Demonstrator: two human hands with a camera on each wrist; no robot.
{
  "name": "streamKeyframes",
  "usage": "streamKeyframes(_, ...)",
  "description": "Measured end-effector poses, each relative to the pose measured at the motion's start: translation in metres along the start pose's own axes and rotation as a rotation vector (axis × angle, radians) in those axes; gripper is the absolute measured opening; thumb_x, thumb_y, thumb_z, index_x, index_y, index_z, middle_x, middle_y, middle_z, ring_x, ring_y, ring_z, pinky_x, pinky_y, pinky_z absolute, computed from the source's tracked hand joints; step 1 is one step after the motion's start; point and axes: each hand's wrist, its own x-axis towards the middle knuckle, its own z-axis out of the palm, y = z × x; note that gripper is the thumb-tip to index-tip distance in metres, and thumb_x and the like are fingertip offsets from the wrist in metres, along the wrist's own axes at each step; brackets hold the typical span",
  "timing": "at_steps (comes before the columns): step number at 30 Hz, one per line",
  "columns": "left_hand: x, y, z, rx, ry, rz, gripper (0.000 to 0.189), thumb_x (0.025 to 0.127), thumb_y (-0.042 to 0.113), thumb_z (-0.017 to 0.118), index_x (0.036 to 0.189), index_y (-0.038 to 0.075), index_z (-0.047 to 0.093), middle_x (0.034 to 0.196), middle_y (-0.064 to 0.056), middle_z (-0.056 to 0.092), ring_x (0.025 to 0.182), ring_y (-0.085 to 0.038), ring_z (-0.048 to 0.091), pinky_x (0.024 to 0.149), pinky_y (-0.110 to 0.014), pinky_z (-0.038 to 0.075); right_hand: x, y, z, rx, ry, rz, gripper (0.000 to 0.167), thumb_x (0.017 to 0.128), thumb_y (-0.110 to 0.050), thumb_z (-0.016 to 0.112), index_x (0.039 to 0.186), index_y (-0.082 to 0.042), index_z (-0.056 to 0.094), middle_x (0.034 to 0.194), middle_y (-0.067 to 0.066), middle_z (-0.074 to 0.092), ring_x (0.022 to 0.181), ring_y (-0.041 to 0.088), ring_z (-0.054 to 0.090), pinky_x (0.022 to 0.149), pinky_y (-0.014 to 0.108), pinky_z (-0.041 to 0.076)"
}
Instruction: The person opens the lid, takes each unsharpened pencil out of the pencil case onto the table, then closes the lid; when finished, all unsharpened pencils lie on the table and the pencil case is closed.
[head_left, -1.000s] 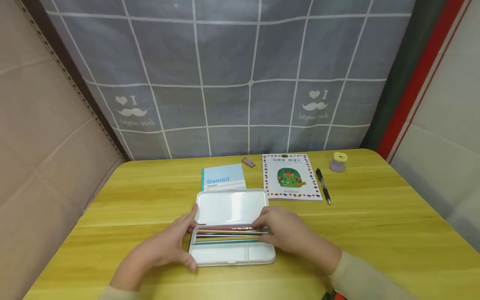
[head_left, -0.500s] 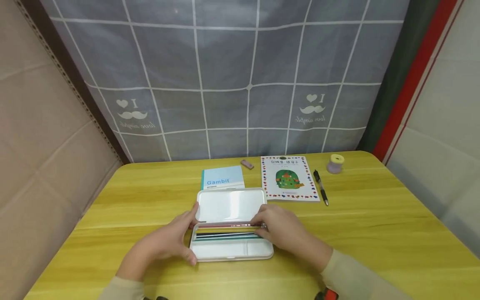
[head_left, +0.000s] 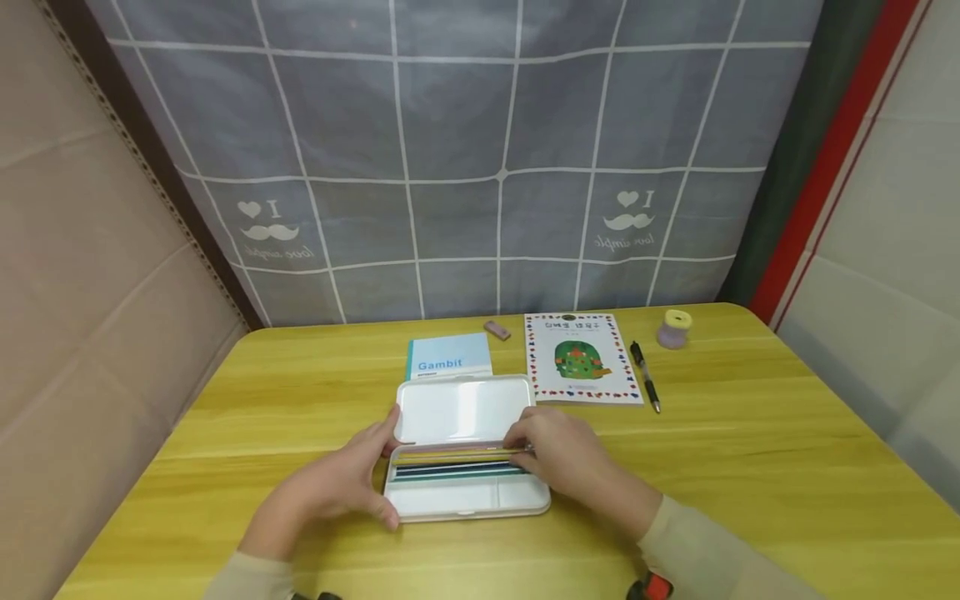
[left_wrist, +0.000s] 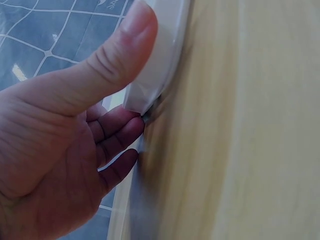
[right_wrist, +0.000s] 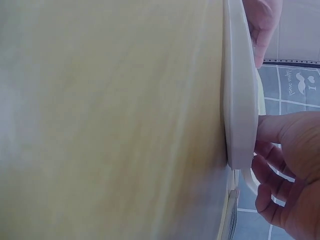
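Pencil case (head_left: 442,500) lying open on the table (head_left: 315,400), notebook (head_left: 450,350) just beyond; left hand (head_left: 345,479) gripping its left end, right hand (head_left: 566,450) at the pencils' (head_left: 450,472) right ends, whether pinching, can't tell!

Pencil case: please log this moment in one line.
Pencil case: lid open; pencils: inside; left hand: holds case; right hand: at pencils, grip hidden

Pale beige sleeves (head_left: 712,546), black-and-red piece (head_left: 651,587) beside the right cuff
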Motion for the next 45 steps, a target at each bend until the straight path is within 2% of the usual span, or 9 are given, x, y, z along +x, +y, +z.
streamKeyframes(7,-0.002,0.000,0.002,-0.007,-0.006,-0.006,0.152,0.060,0.040,0.098,0.165,-0.003,-0.004,0.127,0.001,0.058,0.125,-0.023,0.049,0.117,-0.061,0.027,0.002,-0.001,0.002,0.002,0.003,0.030,0.012,0.083,-0.020,0.089,0.090,-0.023,0.079,0.083,-0.013,0.064,0.075,0.004,0.055,0.068,0.024,0.051)
streamKeyframes(12,0.000,-0.001,0.001,-0.002,-0.005,0.000,0.153,0.059,0.040,0.098,0.165,-0.003,-0.004,0.129,0.000,0.058,0.126,-0.024,0.049,0.118,-0.061,0.026,0.000,0.002,-0.002,0.135,0.040,0.105,0.014,0.084,-0.016,0.088,0.085,-0.024,0.076,0.081,-0.015,0.062,0.074,0.007,0.054,0.066,0.026,0.048)
streamKeyframes(17,0.002,-0.002,0.000,-0.003,-0.010,0.003,0.153,0.059,0.041,0.098,0.165,-0.002,-0.005,0.130,-0.001,0.058,0.128,-0.025,0.049,0.118,-0.062,0.025,-0.006,0.012,-0.015,0.255,0.094,0.174,0.020,0.084,-0.015,0.088,0.080,-0.027,0.073,0.081,-0.016,0.064,0.072,0.009,0.053,0.067,0.028,0.046)
streamKeyframes(24,0.000,-0.003,-0.001,-0.036,-0.011,-0.011,0.152,0.061,0.038,0.099,0.165,-0.001,-0.005,0.131,-0.004,0.057,0.129,-0.027,0.047,0.119,-0.064,0.022,-0.023,0.039,-0.032,0.343,0.182,0.221,0.012,0.081,-0.015,0.089,0.080,-0.023,0.079,0.083,-0.011,0.072,0.057,0.011,0.049,0.054,0.026,0.042)
streamKeyframes(29,0.000,-0.003,0.000,-0.038,-0.016,-0.003,0.152,0.062,0.039,0.099,0.165,0.000,-0.006,0.130,-0.002,0.057,0.130,-0.027,0.044,0.119,-0.061,0.023,-0.039,0.060,-0.042,0.373,0.184,0.295,0.010,0.083,-0.014,0.088,0.082,-0.021,0.080,0.087,-0.007,0.072,0.060,0.012,0.053,0.057,0.026,0.044)
streamKeyframes(33,-0.001,-0.005,-0.001,-0.029,-0.013,0.008,0.152,0.062,0.040,0.098,0.165,0.000,-0.006,0.129,-0.001,0.057,0.129,-0.025,0.045,0.122,-0.043,0.025,-0.050,0.077,-0.051,0.371,0.160,0.349,0.005,0.086,-0.014,0.085,0.087,-0.017,0.081,0.089,-0.003,0.072,0.064,0.015,0.056,0.060,0.027,0.045)
streamKeyframes(35,-0.002,-0.005,-0.001,-0.032,-0.014,0.012,0.152,0.063,0.040,0.098,0.165,0.000,-0.006,0.129,-0.001,0.057,0.128,-0.025,0.045,0.122,-0.039,0.024,-0.055,0.086,-0.056,0.359,0.142,0.376,0.004,0.088,-0.014,0.084,0.089,-0.016,0.081,0.090,-0.002,0.071,0.066,0.016,0.056,0.060,0.028,0.045)
streamKeyframes(39,-0.002,-0.005,-0.001,-0.028,-0.014,0.013,0.151,0.063,0.041,0.097,0.165,0.001,-0.006,0.128,0.001,0.056,0.129,-0.025,0.044,0.122,-0.046,0.024,-0.067,0.104,-0.061,0.335,0.121,0.406,0.003,0.089,-0.017,0.083,0.091,-0.015,0.081,0.093,0.000,0.072,0.068,0.016,0.057,0.062,0.029,0.045)
streamKeyframes(45,-0.002,-0.004,-0.001,-0.020,-0.012,0.004,0.152,0.063,0.041,0.098,0.165,0.001,-0.007,0.130,-0.001,0.056,0.131,-0.027,0.043,0.121,-0.055,0.023,-0.082,0.128,-0.061,0.275,0.118,0.429,0.005,0.088,-0.020,0.084,0.086,-0.018,0.080,0.087,-0.002,0.072,0.069,0.015,0.056,0.060,0.029,0.043)
